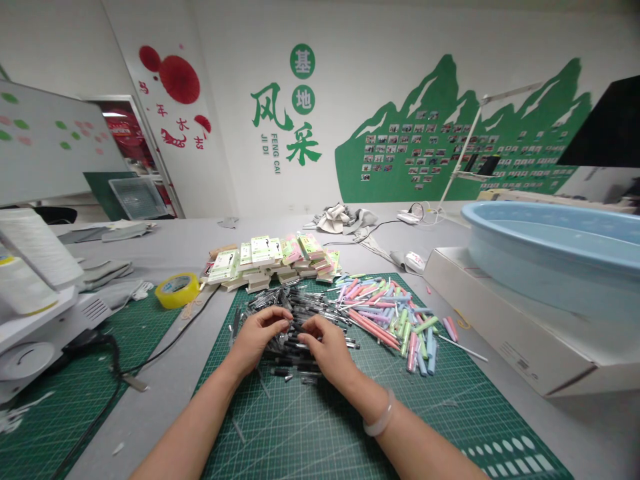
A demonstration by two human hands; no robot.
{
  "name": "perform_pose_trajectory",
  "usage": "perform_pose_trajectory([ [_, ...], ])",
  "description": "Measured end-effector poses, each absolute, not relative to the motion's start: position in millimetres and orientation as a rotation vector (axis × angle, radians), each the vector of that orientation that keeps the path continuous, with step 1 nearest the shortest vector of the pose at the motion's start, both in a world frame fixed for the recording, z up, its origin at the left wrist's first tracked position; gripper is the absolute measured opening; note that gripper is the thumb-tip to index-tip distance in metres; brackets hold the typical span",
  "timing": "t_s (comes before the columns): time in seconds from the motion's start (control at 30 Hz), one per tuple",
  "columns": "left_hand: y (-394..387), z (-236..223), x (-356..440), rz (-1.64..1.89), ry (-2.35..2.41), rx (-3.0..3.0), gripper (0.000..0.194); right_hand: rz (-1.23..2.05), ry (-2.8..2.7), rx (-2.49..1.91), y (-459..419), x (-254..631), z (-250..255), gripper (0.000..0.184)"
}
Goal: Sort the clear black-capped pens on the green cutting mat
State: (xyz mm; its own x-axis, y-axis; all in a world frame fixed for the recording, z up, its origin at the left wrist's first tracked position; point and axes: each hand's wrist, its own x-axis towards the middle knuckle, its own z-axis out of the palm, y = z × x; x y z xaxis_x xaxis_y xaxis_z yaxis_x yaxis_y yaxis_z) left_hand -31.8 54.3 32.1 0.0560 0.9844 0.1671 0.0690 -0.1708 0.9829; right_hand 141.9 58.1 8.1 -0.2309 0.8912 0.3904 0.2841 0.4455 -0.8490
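Note:
My left hand and my right hand meet over a heap of black and clear pen parts. The fingers of both hands are bent in a pinch, their tips close together. Something small and dark shows between them, but its kind is too small to tell. More dark pen pieces lie on the green cutting mat just below my hands. To the right spreads a pile of pastel pen barrels and caps in pink, blue, green and purple.
Small printed boxes are stacked behind the pens. A yellow tape roll and a white machine with thread spools stand left. On the right, a blue basin rests on a white carton. Cloth scraps lie at the back.

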Motion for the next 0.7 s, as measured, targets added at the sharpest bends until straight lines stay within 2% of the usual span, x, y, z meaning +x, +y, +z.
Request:
perform_pose_trajectory([
  [0.13, 55.2, 31.1, -32.4, 1.268, 1.132, 1.416, 0.014, 0.859, -1.805, -0.959, 57.1, 141.1, 8.7, 0.016],
  [0.2, 55.4, 30.6, -32.3, 1.267, 1.132, 1.417, 0.015, 0.853, -1.781, -0.964, 56.8, 140.8, 9.2, 0.010],
  [0.3, 55.3, 30.3, -31.7, 1.264, 1.130, 1.405, 0.015, 0.824, -1.724, -1.003, 57.6, 141.6, 9.2, 0.014],
  [0.4, 54.8, 31.3, -31.1, 1.267, 1.124, 1.404, 0.015, 0.838, -1.744, -1.002, 58.0, 142.5, 9.1, 0.001],
  [0.53, 53.9, 33.8, -29.9, 1.275, 1.146, 1.412, 0.017, 0.886, -1.787, -0.976, 56.0, 141.8, 10.4, 0.012],
  [0.7, 52.2, 33.6, -24.3, 1.298, 1.101, 1.300, 0.027, 0.871, -1.745, -0.989, 54.4, 140.7, 11.7, 0.007],
])
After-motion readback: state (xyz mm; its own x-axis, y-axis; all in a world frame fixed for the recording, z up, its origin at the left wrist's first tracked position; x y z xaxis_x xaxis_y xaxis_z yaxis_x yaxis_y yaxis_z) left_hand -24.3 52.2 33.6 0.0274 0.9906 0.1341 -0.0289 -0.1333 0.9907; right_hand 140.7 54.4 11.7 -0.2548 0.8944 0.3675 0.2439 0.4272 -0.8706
